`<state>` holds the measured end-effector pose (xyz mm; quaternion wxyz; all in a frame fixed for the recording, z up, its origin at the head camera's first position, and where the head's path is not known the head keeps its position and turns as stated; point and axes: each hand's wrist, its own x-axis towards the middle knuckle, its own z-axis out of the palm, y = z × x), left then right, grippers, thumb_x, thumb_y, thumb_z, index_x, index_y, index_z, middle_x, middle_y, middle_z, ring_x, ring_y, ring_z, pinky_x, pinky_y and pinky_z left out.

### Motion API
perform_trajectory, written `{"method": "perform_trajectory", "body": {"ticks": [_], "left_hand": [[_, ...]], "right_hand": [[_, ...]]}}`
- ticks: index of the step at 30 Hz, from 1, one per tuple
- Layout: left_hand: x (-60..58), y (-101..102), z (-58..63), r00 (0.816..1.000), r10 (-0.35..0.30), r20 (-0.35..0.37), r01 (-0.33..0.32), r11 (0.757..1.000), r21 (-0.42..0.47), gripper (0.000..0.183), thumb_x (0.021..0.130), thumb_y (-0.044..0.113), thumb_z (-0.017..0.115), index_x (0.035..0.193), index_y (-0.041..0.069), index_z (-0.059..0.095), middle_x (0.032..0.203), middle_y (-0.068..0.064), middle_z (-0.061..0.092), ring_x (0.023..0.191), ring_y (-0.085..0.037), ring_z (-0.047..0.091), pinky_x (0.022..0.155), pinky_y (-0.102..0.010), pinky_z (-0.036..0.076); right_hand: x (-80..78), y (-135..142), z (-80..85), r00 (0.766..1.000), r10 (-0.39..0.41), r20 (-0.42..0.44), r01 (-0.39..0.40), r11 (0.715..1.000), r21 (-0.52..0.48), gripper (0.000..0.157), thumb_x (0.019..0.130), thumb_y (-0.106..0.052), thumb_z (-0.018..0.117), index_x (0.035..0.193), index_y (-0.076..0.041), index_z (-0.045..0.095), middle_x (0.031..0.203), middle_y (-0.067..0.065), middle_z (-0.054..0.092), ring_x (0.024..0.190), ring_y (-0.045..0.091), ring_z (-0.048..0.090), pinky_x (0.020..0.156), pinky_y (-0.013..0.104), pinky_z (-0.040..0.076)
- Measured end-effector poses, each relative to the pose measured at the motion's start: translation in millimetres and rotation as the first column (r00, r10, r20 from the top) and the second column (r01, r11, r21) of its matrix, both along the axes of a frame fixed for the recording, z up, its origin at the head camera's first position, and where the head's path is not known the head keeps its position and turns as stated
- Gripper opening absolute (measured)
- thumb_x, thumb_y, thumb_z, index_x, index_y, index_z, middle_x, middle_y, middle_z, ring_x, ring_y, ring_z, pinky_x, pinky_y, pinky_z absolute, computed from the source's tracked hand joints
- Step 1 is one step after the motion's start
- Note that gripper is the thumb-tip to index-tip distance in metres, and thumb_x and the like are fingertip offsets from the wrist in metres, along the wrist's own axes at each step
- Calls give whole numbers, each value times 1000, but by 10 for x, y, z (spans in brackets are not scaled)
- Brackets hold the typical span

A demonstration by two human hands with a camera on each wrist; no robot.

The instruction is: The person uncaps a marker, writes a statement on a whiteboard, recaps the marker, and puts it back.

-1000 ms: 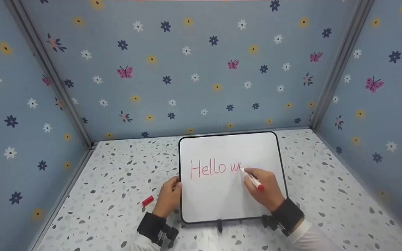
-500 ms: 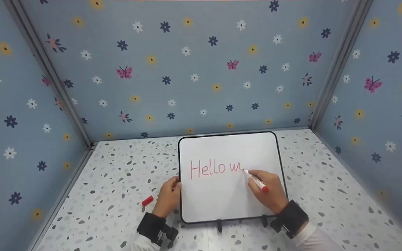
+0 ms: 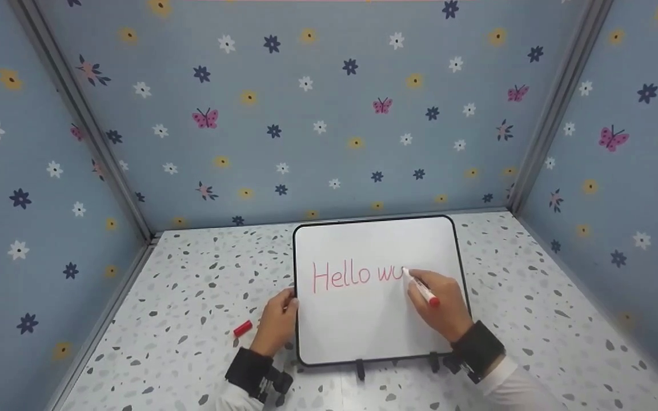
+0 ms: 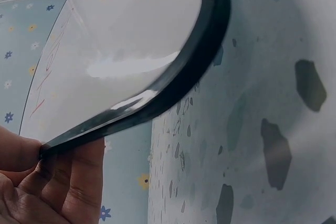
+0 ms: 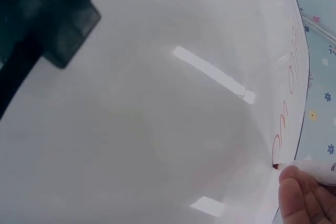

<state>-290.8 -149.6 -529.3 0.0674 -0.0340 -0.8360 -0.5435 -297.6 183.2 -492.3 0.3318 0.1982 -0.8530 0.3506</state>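
A black-framed whiteboard [image 3: 357,331] stands tilted back on the speckled table, with red writing [image 3: 340,277] that reads "Hello w" and a curved stroke after it. My right hand [image 3: 440,302] pinches a white marker [image 3: 420,288] with a red end. In the right wrist view the red tip of the marker [image 5: 315,171] meets the board at the end of that stroke. At the board's left edge my left hand [image 3: 276,319] grips the frame. The left wrist view has the thumb on the front of the black frame [image 4: 136,106] and the fingers [image 4: 84,177] behind it.
A red marker cap [image 3: 243,329] lies on the speckled table [image 3: 192,285], left of my left hand. Black feet [image 3: 360,369] jut from the board's lower edge. Blue flowered panels [image 3: 329,114] rise at the back and both sides.
My right hand has moved slightly right with the marker, and a rounded stroke has been added after the "w". My left hand stays on the board's edge.
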Motion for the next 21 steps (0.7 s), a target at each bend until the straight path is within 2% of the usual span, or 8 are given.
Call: {"method": "perform_trajectory", "body": {"ticks": [6, 14, 21], "left_hand": [[-1, -6, -11, 1000, -3, -11, 3, 1000, 5, 37, 110, 5, 47, 139, -13, 62, 132, -31, 70, 130, -47, 67, 109, -59, 57], [-2, -2, -4, 1000, -6, -11, 6, 1000, 5, 36, 110, 6, 48, 138, -11, 63, 133, -30, 71, 130, -47, 67, 109, -58, 57], [-2, -12, 8, 999, -21, -35, 21, 1000, 7, 36, 109, 4, 48, 138, -13, 63, 133, -32, 71, 130, -48, 67, 107, -58, 58]], "right_hand": [[-30, -40, 15, 1000, 4, 4, -4, 1000, 5, 20, 91, 3, 70, 107, 9, 80, 99, 21, 82, 83, 32, 80, 73, 52, 66], [-29, -87, 14, 1000, 15, 11, -15, 1000, 16, 20, 91, 3, 69, 107, 9, 80, 101, 21, 82, 88, 33, 81, 78, 52, 67], [-16, -118, 14, 999, 29, 18, -29, 999, 14, 22, 90, 3, 69, 108, 6, 81, 100, 18, 83, 76, 24, 75, 72, 47, 67]]}}
